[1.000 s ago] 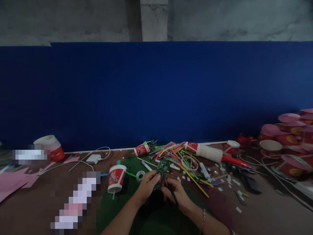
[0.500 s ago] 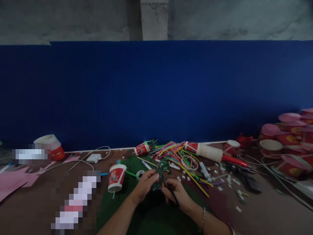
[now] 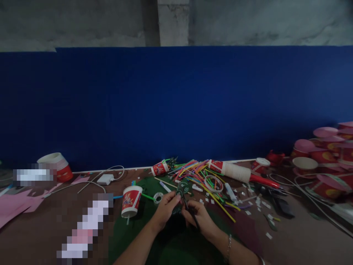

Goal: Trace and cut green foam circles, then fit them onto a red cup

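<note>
Near the middle front of the table, my left hand pinches a dark green patterned piece between thumb and fingers. My right hand is closed round the handles of dark scissors, whose blades point up and away at the green piece. The two hands are close together over a dark green sheet. To the left of my left hand stands a red and white paper cup with straws through it, and a roll of clear tape lies between them.
Behind my hands lie a heap of coloured straws, a tape ring and a row of nested cups. At the right are a black glue gun, paper scraps, cables and stacked red cups. Pink paper and a charger lie left.
The green piece has turned and shifted slightly in my left hand. The scissors have moved a little with my right hand, and their blades stand at a slightly different angle.
</note>
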`<state>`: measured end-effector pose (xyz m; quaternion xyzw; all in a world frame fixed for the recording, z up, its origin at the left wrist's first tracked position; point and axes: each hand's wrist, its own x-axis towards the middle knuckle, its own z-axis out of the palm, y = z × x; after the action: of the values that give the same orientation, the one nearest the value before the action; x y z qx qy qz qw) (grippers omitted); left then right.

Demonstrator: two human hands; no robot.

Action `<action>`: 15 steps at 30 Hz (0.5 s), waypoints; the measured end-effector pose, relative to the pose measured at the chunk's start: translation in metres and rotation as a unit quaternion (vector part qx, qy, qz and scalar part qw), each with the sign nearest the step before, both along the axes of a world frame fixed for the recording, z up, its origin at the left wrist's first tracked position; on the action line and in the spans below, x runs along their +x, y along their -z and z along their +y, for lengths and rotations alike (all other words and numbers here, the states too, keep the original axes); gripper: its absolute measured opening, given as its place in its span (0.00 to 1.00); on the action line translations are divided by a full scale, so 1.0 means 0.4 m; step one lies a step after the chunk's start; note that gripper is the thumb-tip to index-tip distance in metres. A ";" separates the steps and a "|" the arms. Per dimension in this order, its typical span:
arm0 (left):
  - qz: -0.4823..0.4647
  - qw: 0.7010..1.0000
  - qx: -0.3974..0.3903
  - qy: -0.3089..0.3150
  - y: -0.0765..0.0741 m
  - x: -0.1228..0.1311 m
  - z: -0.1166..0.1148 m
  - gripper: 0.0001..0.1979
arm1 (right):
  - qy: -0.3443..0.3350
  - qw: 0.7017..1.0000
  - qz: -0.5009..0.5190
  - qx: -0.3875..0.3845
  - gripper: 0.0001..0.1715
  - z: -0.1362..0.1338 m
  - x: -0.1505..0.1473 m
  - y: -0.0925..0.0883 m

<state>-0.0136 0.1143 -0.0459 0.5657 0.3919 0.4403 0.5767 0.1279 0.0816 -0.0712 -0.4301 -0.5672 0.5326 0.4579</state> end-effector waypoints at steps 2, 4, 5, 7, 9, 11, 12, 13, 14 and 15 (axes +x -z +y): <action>0.000 1.000 -0.008 0.026 -0.003 -0.007 0.003 0.17 | -0.011 1.000 0.011 0.000 0.22 -0.001 0.001 0.002; 0.004 0.999 -0.011 0.044 -0.007 -0.013 0.004 0.16 | -0.023 1.000 0.021 0.001 0.23 -0.002 0.002 0.001; 0.005 0.999 -0.013 0.048 -0.009 -0.015 0.005 0.16 | -0.025 0.999 0.023 0.000 0.24 -0.003 0.002 0.000; 0.002 0.998 -0.020 0.053 -0.012 -0.018 0.005 0.16 | -0.025 0.999 0.021 -0.005 0.25 -0.005 0.001 -0.004; -0.005 0.998 -0.024 0.059 -0.012 -0.019 0.006 0.16 | -0.022 1.000 0.017 -0.007 0.26 -0.006 0.001 -0.007; -0.011 0.998 -0.025 0.064 -0.009 -0.020 0.007 0.16 | -0.024 1.000 0.013 -0.006 0.26 -0.007 0.001 -0.011; -0.013 0.998 -0.024 0.065 -0.008 -0.020 0.007 0.16 | -0.025 1.000 0.012 -0.003 0.26 -0.007 0.001 -0.012; -0.014 0.998 -0.022 0.064 -0.006 -0.020 0.008 0.16 | -0.026 1.000 0.011 -0.001 0.25 -0.007 0.001 -0.013; -0.014 0.998 -0.021 0.064 -0.005 -0.021 0.008 0.16 | -0.029 1.000 0.011 0.000 0.25 -0.007 0.002 -0.014; -0.013 0.998 -0.020 0.062 -0.004 -0.021 0.009 0.15 | -0.031 0.999 0.012 0.001 0.24 -0.007 0.002 -0.015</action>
<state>-0.0221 0.1179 -0.0444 0.5716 0.3572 0.4034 0.6188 0.1286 0.0788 -0.0652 -0.4061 -0.5751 0.5509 0.4482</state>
